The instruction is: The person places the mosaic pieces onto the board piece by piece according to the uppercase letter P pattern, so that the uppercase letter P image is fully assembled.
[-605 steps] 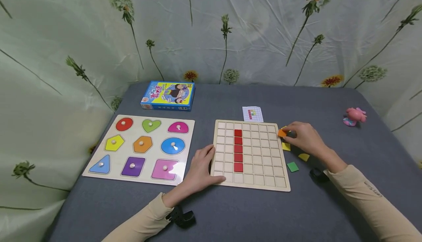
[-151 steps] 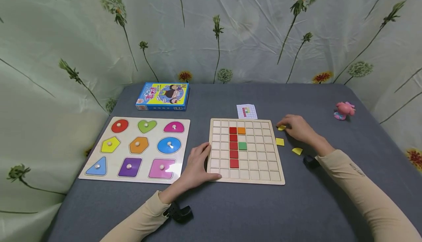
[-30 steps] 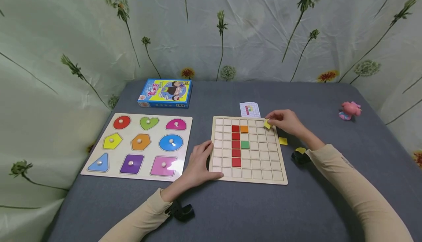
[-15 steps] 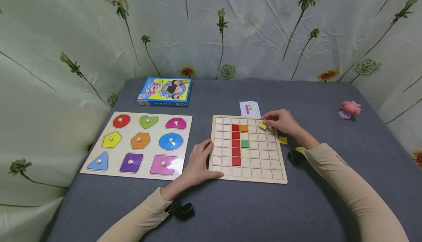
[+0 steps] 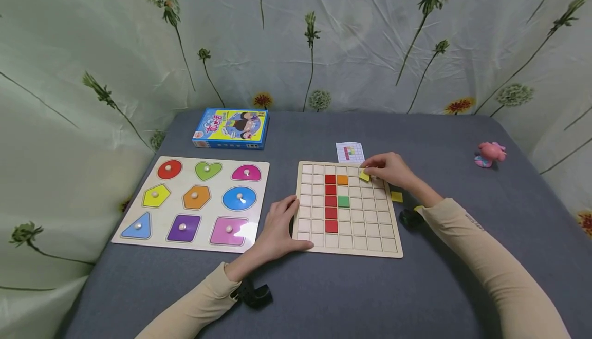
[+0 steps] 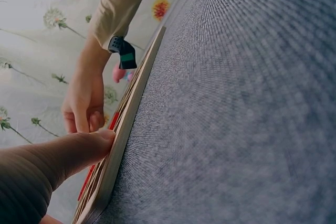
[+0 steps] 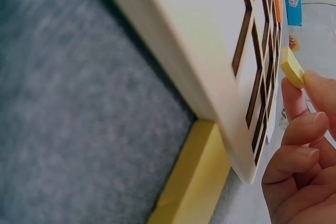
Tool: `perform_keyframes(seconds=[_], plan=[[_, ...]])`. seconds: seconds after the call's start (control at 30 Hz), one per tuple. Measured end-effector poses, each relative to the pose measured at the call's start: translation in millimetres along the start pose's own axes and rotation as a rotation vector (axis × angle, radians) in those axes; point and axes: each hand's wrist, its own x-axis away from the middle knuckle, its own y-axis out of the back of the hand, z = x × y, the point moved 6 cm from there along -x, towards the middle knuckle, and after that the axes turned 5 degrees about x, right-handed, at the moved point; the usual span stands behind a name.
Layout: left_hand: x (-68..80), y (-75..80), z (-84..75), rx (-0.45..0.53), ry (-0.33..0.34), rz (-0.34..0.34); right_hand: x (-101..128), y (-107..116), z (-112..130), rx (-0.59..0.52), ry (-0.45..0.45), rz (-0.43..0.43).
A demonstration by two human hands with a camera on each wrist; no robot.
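A: Right hand (image 5: 390,170) is over the far right part of the grid board (image 5: 348,250), fingertips pinching a yellow tile (image 5: 364,175). The tile is tilted, just above the squares, not seated in one.

B: The right wrist view agrees: the yellow tile (image 7: 292,67) sits between thumb and fingertips (image 7: 297,100), clear of the board's surface (image 7: 199,40).

A: And the left hand (image 5: 279,227)? It lies flat at the board's near left corner, fingers relaxed and straight, resting on the edge. It holds nothing.

B: From the left wrist camera a finger (image 6: 79,150) presses against the side of the board (image 6: 123,135), with the right hand (image 6: 84,103) farther along it.

A: Between the two hands there is a column of red tiles (image 5: 330,201) set in the grid. An orange tile (image 5: 342,179) is just left of the right hand's fingertips, and a green tile (image 5: 343,201) sits nearer the person, beside the reds.

B: Just under the right wrist, off the board, another yellow square (image 5: 396,196) lies on the grey table (image 5: 351,298).

A: Beyond the right hand's fingers is a small pattern card (image 5: 350,152). Left of the left hand lies the shape puzzle (image 5: 194,203), and beyond that a blue box (image 5: 231,128).

B: Well off to the right of the right hand stands a pink toy (image 5: 490,153).
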Motion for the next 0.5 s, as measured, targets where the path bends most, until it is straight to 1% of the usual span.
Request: perform_keyframes(seconds=[0.17, 0.5], plan=[[0.4, 0.8, 0.1, -0.006, 0.0, -0.002, -2.7, -3.9, 3.8, 0.005, 0.011, 0.017], [-0.3, 0.3, -0.6, -0.013, -0.015, -0.011, -7.8, -10.0, 7.6, 0.004, -0.001, 0.053]])
